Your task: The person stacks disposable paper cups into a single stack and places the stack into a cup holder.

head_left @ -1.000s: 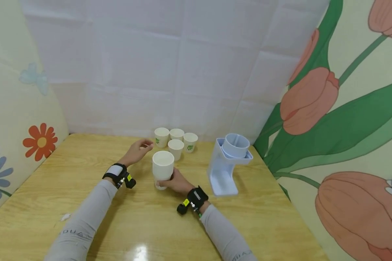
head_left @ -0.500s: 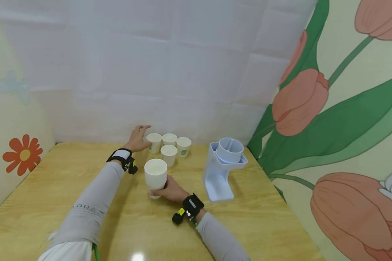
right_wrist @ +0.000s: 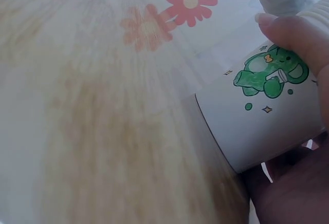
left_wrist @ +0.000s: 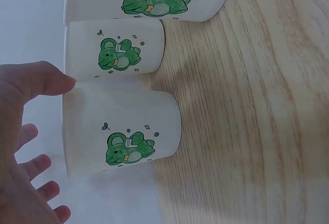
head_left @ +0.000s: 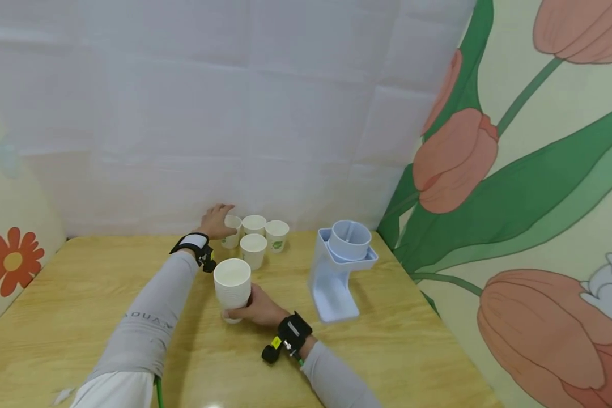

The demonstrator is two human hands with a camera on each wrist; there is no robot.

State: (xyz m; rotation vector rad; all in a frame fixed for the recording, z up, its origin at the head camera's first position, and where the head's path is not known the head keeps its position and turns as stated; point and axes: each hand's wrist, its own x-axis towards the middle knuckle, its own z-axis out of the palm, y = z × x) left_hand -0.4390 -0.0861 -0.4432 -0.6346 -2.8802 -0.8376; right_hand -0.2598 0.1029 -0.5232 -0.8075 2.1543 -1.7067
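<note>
My right hand (head_left: 260, 309) grips a tall stack of nested white paper cups (head_left: 232, 283) low down, near its bottom end. In the right wrist view the thumb and fingers wrap round the stack's lowest cup (right_wrist: 257, 111), printed with a green cartoon animal. Near the back edge several single paper cups stand upright in a cluster. My left hand (head_left: 216, 222) is at the leftmost cup (head_left: 230, 238) with its fingers spread. Seen from the left wrist, the thumb (left_wrist: 51, 80) is right at the rim of that cup (left_wrist: 123, 116), and the other fingers (left_wrist: 33, 167) extend past its mouth.
Right of the cups stands a light blue plastic stand (head_left: 334, 294) with a round sleeve (head_left: 349, 241) in its top. Other paper cups (head_left: 253, 252) stand close beside the left hand. A white cloth (head_left: 183, 113) hangs behind the wooden table (head_left: 398, 340). A small white scrap (head_left: 63, 395) lies front left.
My left hand has reached forward to the leftmost cup, and its fingers have spread. The right hand keeps holding the stack. The head view has turned slightly right.
</note>
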